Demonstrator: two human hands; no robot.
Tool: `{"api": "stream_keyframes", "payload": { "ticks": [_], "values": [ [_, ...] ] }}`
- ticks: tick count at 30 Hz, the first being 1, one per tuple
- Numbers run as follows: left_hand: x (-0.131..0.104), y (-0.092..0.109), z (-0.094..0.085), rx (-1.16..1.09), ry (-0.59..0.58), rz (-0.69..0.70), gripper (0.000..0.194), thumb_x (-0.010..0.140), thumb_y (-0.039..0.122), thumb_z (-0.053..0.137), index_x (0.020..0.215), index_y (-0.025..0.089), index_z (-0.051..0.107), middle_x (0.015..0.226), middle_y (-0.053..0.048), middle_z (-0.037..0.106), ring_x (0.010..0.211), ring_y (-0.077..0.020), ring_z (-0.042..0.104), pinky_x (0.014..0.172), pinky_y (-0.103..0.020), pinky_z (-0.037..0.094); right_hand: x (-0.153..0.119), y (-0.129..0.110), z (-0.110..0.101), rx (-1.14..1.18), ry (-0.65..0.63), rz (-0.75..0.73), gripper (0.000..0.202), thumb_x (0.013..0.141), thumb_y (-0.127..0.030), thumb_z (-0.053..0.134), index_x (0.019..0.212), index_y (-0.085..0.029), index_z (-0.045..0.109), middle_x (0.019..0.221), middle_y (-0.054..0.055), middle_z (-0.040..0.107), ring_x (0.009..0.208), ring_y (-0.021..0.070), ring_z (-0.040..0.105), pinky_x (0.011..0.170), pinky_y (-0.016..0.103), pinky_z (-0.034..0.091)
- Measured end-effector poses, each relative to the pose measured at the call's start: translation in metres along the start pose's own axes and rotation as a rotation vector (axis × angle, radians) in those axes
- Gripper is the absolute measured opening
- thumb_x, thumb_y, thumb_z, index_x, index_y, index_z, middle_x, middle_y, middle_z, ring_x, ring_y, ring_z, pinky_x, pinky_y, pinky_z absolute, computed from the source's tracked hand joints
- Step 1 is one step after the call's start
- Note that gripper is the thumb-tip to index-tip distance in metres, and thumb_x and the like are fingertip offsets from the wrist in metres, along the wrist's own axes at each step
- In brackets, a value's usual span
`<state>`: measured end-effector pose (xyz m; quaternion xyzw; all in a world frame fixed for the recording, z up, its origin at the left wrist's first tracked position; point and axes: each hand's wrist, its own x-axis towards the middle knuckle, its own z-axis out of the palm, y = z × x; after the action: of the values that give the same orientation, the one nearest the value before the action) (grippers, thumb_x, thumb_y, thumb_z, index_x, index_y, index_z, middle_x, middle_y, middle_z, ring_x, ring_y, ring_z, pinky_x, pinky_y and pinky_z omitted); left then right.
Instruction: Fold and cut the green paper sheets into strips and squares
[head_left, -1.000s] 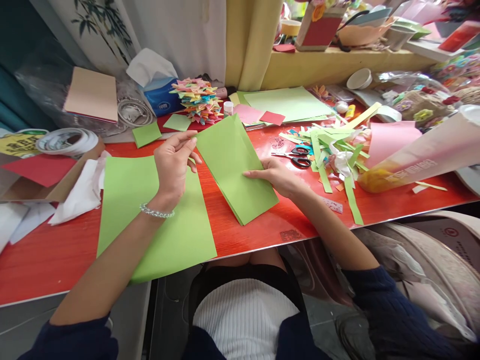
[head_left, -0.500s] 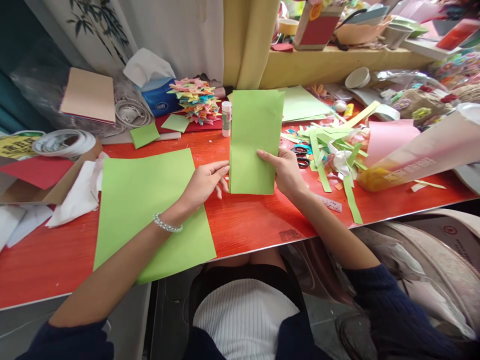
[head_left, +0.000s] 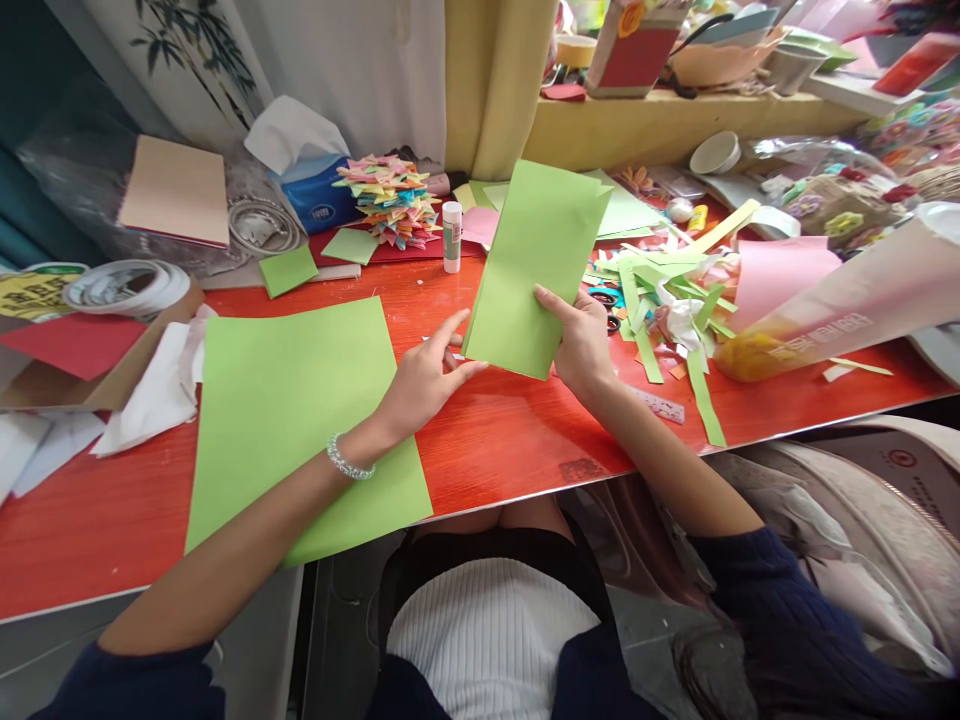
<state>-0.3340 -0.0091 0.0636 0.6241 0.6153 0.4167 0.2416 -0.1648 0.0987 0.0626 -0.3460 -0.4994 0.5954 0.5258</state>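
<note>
A folded green paper (head_left: 536,260) is held above the table, tilted to the right, by my right hand (head_left: 579,335), whose thumb lies on its front face. At its lower left corner is my left hand (head_left: 431,375), fingers apart, the thumb near the bottom edge; whether it touches the paper is hard to tell. A large green sheet (head_left: 292,420) lies flat at the left, partly under my left forearm.
A glue stick (head_left: 451,238) stands behind my left hand. Scissors (head_left: 611,322) and green paper strips (head_left: 649,300) lie to the right, beside a clear plastic-wrapped roll (head_left: 840,310). Left are a tissue pack (head_left: 319,195) and a tape roll (head_left: 127,285).
The folded green paper has tilted clockwise and shifted right with my right hand. My left hand has moved slightly right and its fingers have spread. A pink paper now shows behind.
</note>
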Motion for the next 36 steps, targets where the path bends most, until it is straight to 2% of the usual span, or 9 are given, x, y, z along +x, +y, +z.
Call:
{"api": "stream_keyframes", "payload": {
  "ticks": [2,4,10,16,21,25,32,34,36],
  "values": [
    [-0.0012,0.0009,0.0010,0.042,0.027,0.054,0.058,0.082,0.033,0.066,0.136,0.023,0.048,0.093,-0.004,0.066,0.075,-0.0128,0.061,0.081,-0.030,0.050,0.0002,-0.0009,-0.0003,0.027,0.020,0.015,0.034,0.067,-0.043,0.076,0.091,-0.022,0.065,0.101,0.005,0.072,0.097,0.0244,0.067,0.085,0.042,0.055],
    [-0.0020,-0.0003,0.0018,0.063,0.051,0.087,0.054,0.084,0.031,0.065,0.135,0.024,0.050,0.102,-0.006,0.065,0.069,-0.0111,0.059,0.083,-0.031,0.049,-0.0003,-0.0012,-0.0002,0.031,0.023,0.033,0.034,0.066,-0.042,0.076,0.092,-0.022,0.065,0.100,0.005,0.072,0.096,0.0245,0.067,0.084,0.042,0.056],
    [-0.0024,-0.0057,0.0030,0.036,0.083,0.133,0.051,0.083,0.031,0.065,0.132,0.028,0.053,0.098,-0.004,0.064,0.066,-0.0112,0.056,0.076,-0.029,0.051,-0.0005,0.0015,-0.0002,-0.016,0.009,0.028,0.034,0.071,-0.044,0.071,0.096,-0.022,0.063,0.106,0.006,0.071,0.100,0.0243,0.065,0.084,0.041,0.056],
    [-0.0033,-0.0033,0.0034,-0.038,0.079,0.087,0.049,0.083,0.031,0.064,0.131,0.031,0.055,0.093,-0.002,0.063,0.063,-0.0112,0.054,0.059,-0.024,0.051,-0.0005,0.0034,-0.0003,-0.001,0.002,0.001,0.032,0.071,-0.044,0.071,0.095,-0.022,0.063,0.105,0.005,0.071,0.100,0.0239,0.065,0.085,0.041,0.055],
    [-0.0037,-0.0047,0.0037,-0.104,0.051,0.056,0.047,0.086,0.031,0.060,0.132,0.031,0.054,0.094,-0.002,0.061,0.057,-0.0085,0.052,0.051,-0.022,0.049,-0.0014,0.0030,-0.0001,-0.009,-0.006,-0.009,0.036,0.072,-0.046,0.071,0.097,-0.022,0.063,0.108,0.006,0.070,0.101,0.0240,0.065,0.085,0.041,0.055],
    [-0.0040,-0.0055,0.0040,-0.174,0.027,0.029,0.046,0.088,0.029,0.056,0.133,0.031,0.053,0.093,-0.001,0.059,0.052,-0.0063,0.051,0.050,-0.021,0.048,-0.0025,0.0014,0.0010,-0.032,0.000,0.003,0.037,0.072,-0.048,0.070,0.099,-0.023,0.062,0.110,0.006,0.069,0.103,0.0243,0.064,0.084,0.041,0.055],
    [-0.0049,-0.0027,0.0034,-0.204,0.012,-0.003,0.044,0.091,0.027,0.051,0.135,0.026,0.052,0.063,0.005,0.055,0.048,-0.0081,0.048,0.051,-0.022,0.046,-0.0032,0.0021,0.0017,0.048,0.015,-0.009,0.031,0.071,-0.040,0.074,0.095,-0.023,0.065,0.108,0.005,0.070,0.101,0.0236,0.066,0.086,0.040,0.055],
    [-0.0052,-0.0021,0.0036,-0.207,0.008,-0.014,0.043,0.092,0.028,0.050,0.135,0.025,0.052,0.063,0.004,0.054,0.049,-0.0080,0.049,0.052,-0.021,0.046,-0.0027,0.0033,0.0019,0.078,0.024,-0.019,0.031,0.069,-0.039,0.075,0.094,-0.022,0.066,0.107,0.004,0.071,0.099,0.0236,0.066,0.086,0.041,0.055],
    [-0.0054,-0.0016,0.0043,-0.226,0.015,-0.029,0.043,0.091,0.030,0.052,0.133,0.025,0.053,0.072,0.003,0.057,0.052,-0.0070,0.051,0.051,-0.020,0.046,-0.0026,0.0046,0.0027,0.110,0.035,-0.034,0.031,0.068,-0.038,0.077,0.093,-0.022,0.066,0.106,0.004,0.071,0.097,0.0236,0.067,0.087,0.041,0.055]
  ]
}}
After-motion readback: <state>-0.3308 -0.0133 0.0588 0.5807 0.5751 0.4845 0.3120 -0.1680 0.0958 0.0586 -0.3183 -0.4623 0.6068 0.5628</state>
